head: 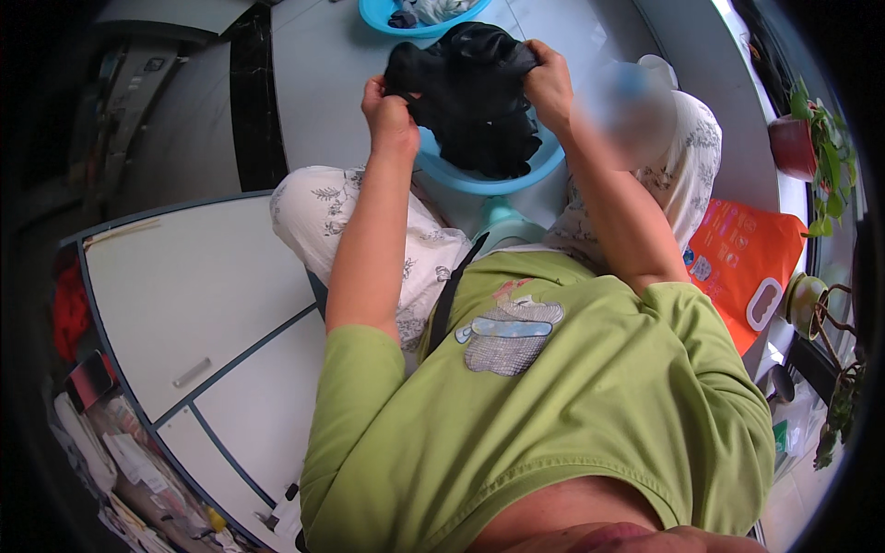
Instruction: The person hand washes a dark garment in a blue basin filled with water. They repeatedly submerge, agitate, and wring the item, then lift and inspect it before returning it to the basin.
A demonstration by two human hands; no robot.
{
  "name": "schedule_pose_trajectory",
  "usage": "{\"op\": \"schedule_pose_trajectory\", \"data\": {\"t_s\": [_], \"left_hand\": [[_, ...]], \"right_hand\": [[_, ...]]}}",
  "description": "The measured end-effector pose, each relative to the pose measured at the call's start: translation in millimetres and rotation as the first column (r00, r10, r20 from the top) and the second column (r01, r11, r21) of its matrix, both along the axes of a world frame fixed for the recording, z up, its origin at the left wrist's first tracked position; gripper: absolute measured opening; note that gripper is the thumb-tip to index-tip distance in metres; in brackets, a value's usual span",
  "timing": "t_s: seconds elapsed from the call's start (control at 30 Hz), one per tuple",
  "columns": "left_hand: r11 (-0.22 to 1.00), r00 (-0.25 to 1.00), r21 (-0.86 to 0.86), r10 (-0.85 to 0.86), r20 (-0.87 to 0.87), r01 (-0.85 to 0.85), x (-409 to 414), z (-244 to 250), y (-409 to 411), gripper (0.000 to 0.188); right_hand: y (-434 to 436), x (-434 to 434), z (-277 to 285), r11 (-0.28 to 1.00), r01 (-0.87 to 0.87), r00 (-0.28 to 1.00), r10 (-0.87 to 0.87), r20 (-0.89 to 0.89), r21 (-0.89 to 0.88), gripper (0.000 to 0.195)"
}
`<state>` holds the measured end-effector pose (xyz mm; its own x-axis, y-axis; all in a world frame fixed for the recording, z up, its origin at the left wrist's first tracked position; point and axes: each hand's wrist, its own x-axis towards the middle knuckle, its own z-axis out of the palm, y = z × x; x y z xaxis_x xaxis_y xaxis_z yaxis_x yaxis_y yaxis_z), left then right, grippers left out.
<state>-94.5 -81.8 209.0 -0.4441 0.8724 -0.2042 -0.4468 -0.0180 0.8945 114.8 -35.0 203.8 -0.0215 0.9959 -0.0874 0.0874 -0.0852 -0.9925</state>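
Observation:
A dark garment is stretched between my two hands above a blue plastic basin. My left hand grips its left edge, fingers curled into the fabric. On the other side, my right hand pinches the upper right edge. The lower folds hang down into the basin and hide most of its inside, so I cannot tell what else it holds. The cloth looks black and partly shiny.
A second blue basin with light and dark cloth stands farther out on the tiled floor. White cabinets flank my left. To my right are an orange bag with a handle and a potted plant on the ledge.

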Motion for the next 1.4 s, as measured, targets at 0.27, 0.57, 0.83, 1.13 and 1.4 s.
{"op": "schedule_pose_trajectory", "data": {"t_s": [0.27,0.57,0.83,1.13,1.4], "left_hand": [[0.963,0.991,-0.266,-0.072,-0.117,0.039,2.8,-6.3,-5.1,0.035],[0.884,0.982,-0.467,-0.104,-0.158,0.018,10.1,-27.7,-2.3,0.035],[0.958,0.998,-0.282,-0.038,0.05,0.051,14.2,-9.1,1.7,0.032],[0.892,0.748,0.417,-0.397,0.532,0.177,-11.2,36.4,6.5,0.035],[0.966,0.81,0.253,-0.195,0.553,0.06,-4.3,37.8,-5.8,0.029]], "right_hand": [[-3.3,6.6,20.3,0.947,0.002,0.992,0.038,-0.119,0.322,0.023],[5.4,-12.2,-56.3,0.994,0.07,0.993,-0.062,0.099,-0.081,0.022],[0.2,-23.8,-23.6,0.978,0.082,0.975,-0.119,-0.187,-0.193,0.022],[6.4,-11.9,101.7,0.986,0.088,0.749,0.028,-0.661,0.142,0.027],[14.5,-17.0,87.9,0.986,0.119,0.818,-0.029,-0.574,0.12,0.024]]}}
